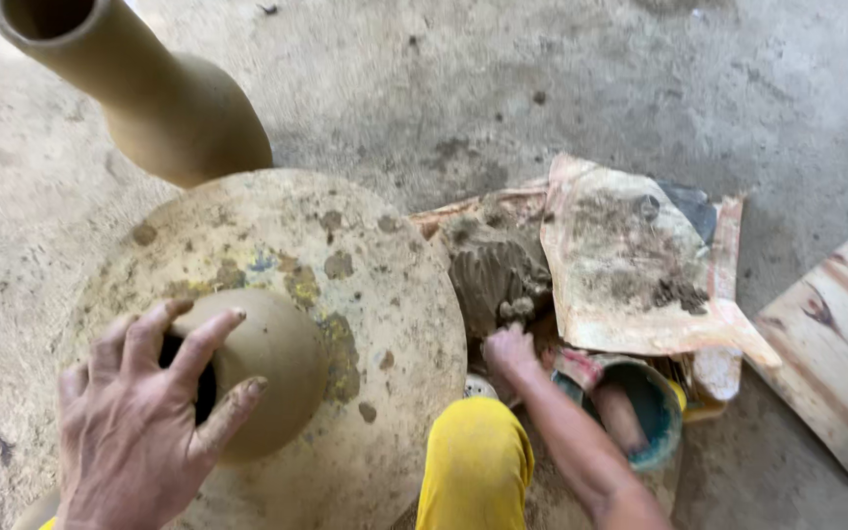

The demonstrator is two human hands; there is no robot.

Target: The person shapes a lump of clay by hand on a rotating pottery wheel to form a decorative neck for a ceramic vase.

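Here, on a rough grey concrete floor (503, 69), a round clay pot (267, 368) is gripped at its mouth by the left hand (139, 412), fingers spread, on a stained round wheel disc (385, 294). Farther right, a lump of wet clay (493, 275) is pinched by the right hand (510, 348), beside soiled paper sheets (630, 260) and a wooden board (836, 344).

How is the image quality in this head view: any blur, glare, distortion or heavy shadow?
Head view: soft, even daylight with no glare; faint shadows fall beside the tall clay vase and the wooden board. Wide-angle distortion tilts the vase at the frame's edge. The left hand on the clay pot and the right hand at the clay lump are slightly soft, yet readable.
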